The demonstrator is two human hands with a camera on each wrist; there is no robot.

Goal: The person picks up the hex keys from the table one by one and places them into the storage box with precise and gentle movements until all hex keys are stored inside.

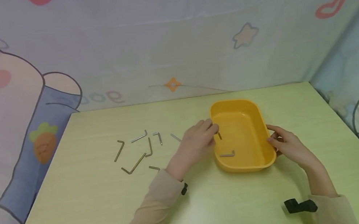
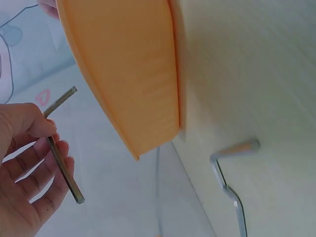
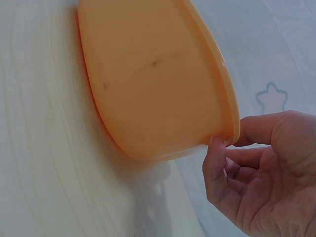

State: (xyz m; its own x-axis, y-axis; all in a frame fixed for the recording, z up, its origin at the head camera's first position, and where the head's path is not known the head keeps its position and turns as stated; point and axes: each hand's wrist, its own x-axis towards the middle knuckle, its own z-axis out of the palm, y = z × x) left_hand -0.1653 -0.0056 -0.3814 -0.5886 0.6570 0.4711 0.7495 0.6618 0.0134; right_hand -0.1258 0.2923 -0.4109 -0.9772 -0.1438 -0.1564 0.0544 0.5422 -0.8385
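Observation:
My left hand (image 1: pixel 198 137) is over the left rim of a yellow plastic tray (image 1: pixel 244 167). Between its thumb and fingers it pinches a bent hex key (image 2: pixel 67 177), whose short arm and long arm both stick out of the grip in the left wrist view. With thumb and fingers, my right hand (image 1: pixel 289 146) grips the tray's right rim; the right wrist view shows the thumb (image 3: pixel 216 163) at the rim's edge. Inside the tray, near its front left, lies one silver hex key (image 1: pixel 226 155).
Left of the tray, several hex keys lie scattered on the pale wooden table (image 1: pixel 78 210), among them a long brassy one (image 1: pixel 137 163) and a small silver one (image 1: pixel 160 138). Another (image 1: pixel 175 138) is partly hidden by the left hand. A patterned cloth (image 1: pixel 172 47) hangs behind the table.

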